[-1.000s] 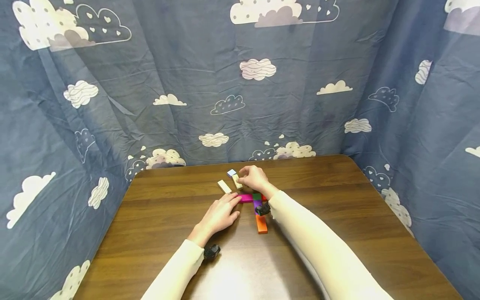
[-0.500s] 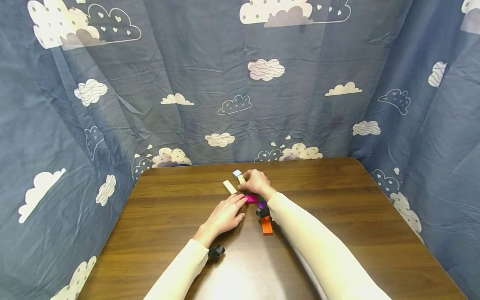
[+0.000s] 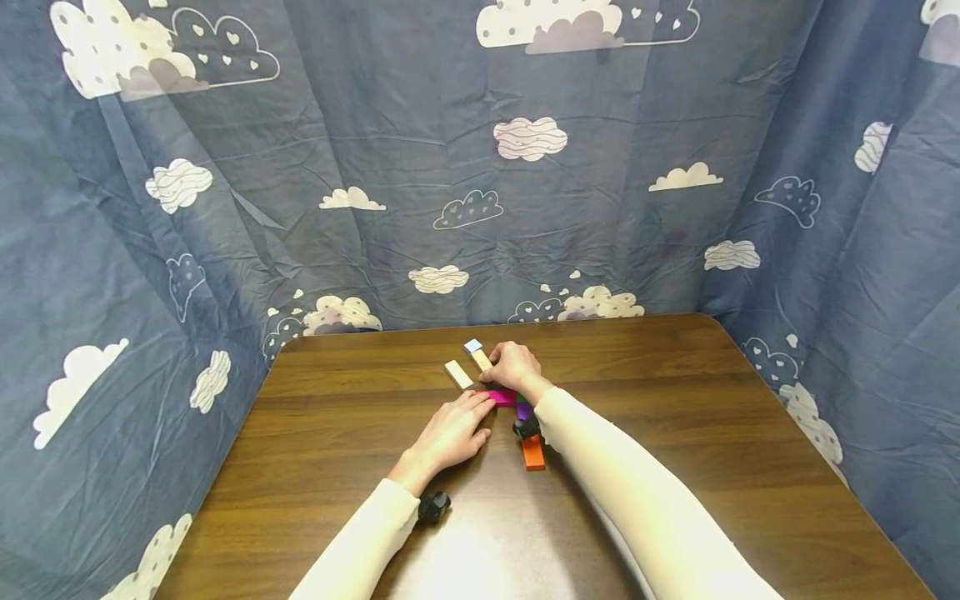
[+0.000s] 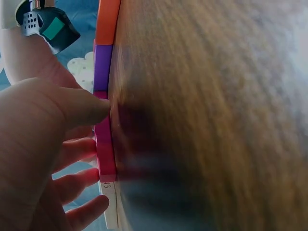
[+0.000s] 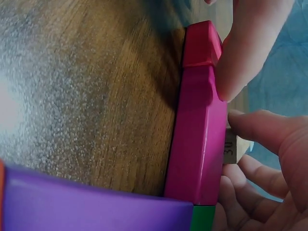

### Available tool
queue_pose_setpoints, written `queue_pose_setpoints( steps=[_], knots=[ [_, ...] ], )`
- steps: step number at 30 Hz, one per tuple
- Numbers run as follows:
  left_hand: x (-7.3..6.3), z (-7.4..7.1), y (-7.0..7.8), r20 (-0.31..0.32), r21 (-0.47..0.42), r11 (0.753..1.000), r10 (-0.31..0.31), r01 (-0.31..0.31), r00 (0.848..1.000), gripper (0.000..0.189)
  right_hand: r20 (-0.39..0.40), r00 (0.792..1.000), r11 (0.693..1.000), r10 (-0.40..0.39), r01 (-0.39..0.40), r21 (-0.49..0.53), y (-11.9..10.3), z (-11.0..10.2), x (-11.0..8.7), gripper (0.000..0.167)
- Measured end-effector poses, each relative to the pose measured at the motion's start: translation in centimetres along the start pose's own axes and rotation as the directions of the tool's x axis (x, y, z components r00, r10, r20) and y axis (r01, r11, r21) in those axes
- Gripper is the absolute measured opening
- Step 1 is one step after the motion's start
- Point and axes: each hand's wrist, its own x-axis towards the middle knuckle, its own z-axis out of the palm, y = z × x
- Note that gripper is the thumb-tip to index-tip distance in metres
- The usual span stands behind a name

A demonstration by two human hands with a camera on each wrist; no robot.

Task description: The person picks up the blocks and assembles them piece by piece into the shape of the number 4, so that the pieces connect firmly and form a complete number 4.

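My right hand [image 3: 516, 367] pinches a small cream domino-like block [image 5: 231, 150] between thumb and fingers; dark printed figures show on its end. In the head view its far end touches a pale blue block [image 3: 472, 345]. My left hand [image 3: 450, 429] lies with extended fingers over the left end of a row, touching the magenta block [image 3: 502, 398] and a red-pink block [image 5: 198, 45] beside it. A green block [image 5: 203, 219] joins the magenta one. From it a purple block [image 4: 102, 67] and an orange block [image 3: 533, 454] run toward me.
Another cream block [image 3: 458, 374] lies slanted just beyond my left fingertips. All the blocks sit flat on a brown wooden table [image 3: 315, 433]. A blue cloud-print curtain [image 3: 420, 167] hangs behind and at both sides of it.
The head view has shifted slightly. My right fingers have come round the cream block and drawn slightly nearer to the magenta block. My left hand stays on the row.
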Motion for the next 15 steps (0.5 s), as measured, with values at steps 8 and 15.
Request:
queue_pose_setpoints(
  steps=[8, 15],
  knots=[
    [0.1, -0.02, 0.13, -0.01, -0.012, 1.0, 0.012, -0.013, 1.0, 0.052, -0.006, 1.0, 1.0, 0.017, -0.018, -0.014, 0.42, -0.06, 0.33, 0.021],
    [0.08, 0.0, 0.08, -0.027, -0.023, 1.0, 0.006, -0.006, 1.0, 0.049, -0.015, 1.0, 0.999, 0.02, -0.02, -0.029, 0.82, -0.69, 0.67, 0.016]
  ],
)
